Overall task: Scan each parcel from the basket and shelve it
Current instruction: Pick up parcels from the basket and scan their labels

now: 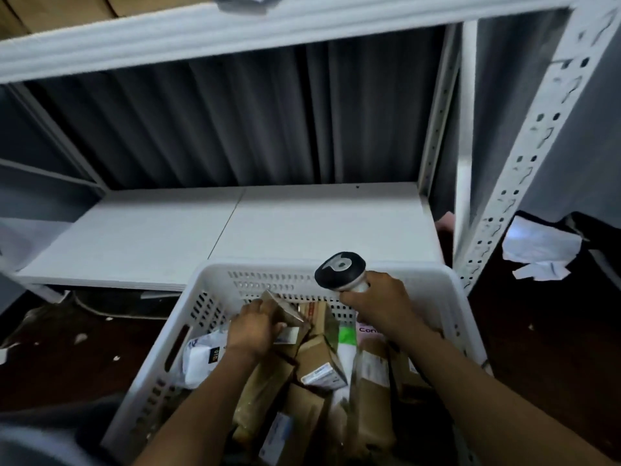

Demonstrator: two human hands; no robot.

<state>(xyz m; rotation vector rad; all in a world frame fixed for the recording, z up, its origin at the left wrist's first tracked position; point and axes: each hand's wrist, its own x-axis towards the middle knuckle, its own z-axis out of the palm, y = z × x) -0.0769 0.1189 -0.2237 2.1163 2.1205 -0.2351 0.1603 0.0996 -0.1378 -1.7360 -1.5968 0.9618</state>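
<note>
The left hand [253, 327] curls around a small brown box [282, 306] at the far end of the white basket [215, 274], fingers wrapped over its upper edge. At about two o'clock from it, the right hand [379, 304] grips the handle of a scanner [340, 269], whose dark head sits above the basket's far wall. The other parcels [319, 358] lie heaped toward six o'clock, mostly brown cartons with labels, with a white bag [201, 358] on the nine o'clock side.

The step in hand looks like drawing this box out for scanning. It would go best if the box is lifted clear of its neighbours first, then turned until its barcode faces up; which face carries it I cannot tell. The scanner head should then tip down toward eight o'clock, square to the label and held steady. The white shelf [268, 223] at twelve o'clock, just beyond the basket, seems the natural place to set it.
</note>
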